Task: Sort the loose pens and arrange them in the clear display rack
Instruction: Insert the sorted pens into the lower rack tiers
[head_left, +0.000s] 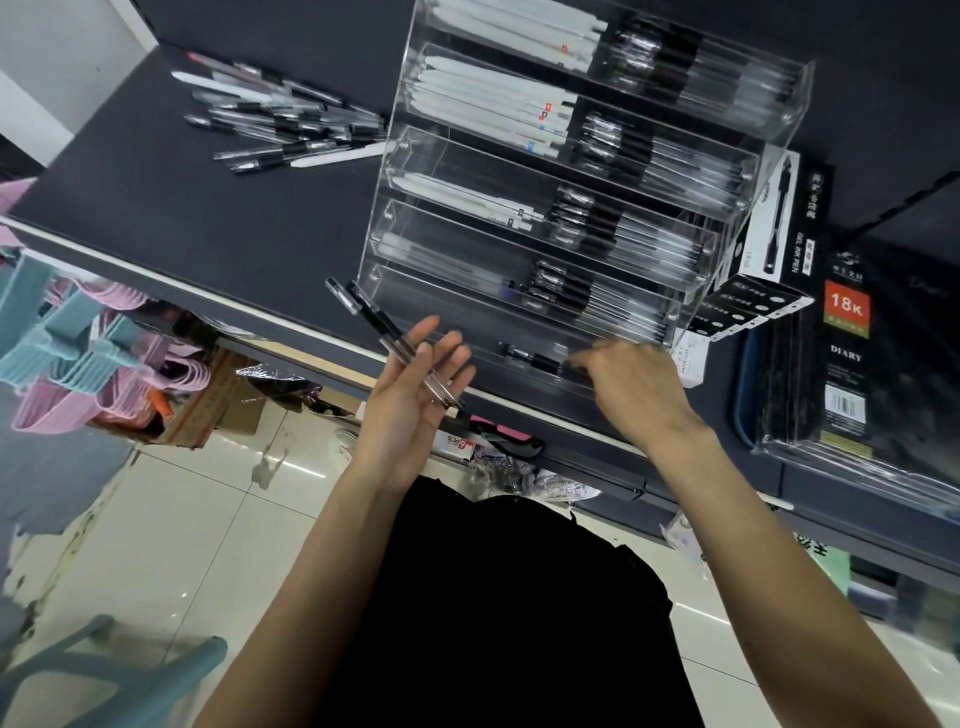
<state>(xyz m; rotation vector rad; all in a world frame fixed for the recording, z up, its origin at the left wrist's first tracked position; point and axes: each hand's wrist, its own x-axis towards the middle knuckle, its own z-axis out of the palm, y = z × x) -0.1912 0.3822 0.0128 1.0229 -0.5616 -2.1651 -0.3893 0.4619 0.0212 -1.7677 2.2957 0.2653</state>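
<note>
A clear tiered display rack (395, 156) stands on the dark shelf, its upper tiers holding white pens on the left and black-grip clear pens on the right. My left hand (415, 395) is just in front of the rack's left corner, palm up, with two black-capped clear pens (371, 317) lying across its fingers. My right hand (631, 387) reaches into the rack's lowest tier, fingers pinched on a black-grip pen (540, 359) lying there. A loose pile of pens (280, 122) lies on the shelf at the far left.
Gel ink pen boxes (774, 223) lean against the rack's right side. Wrapped diary books (852, 364) lie further right. The shelf (208, 218) has a pale front edge. Below are pink and blue hangers (83, 358), a cardboard box and tiled floor.
</note>
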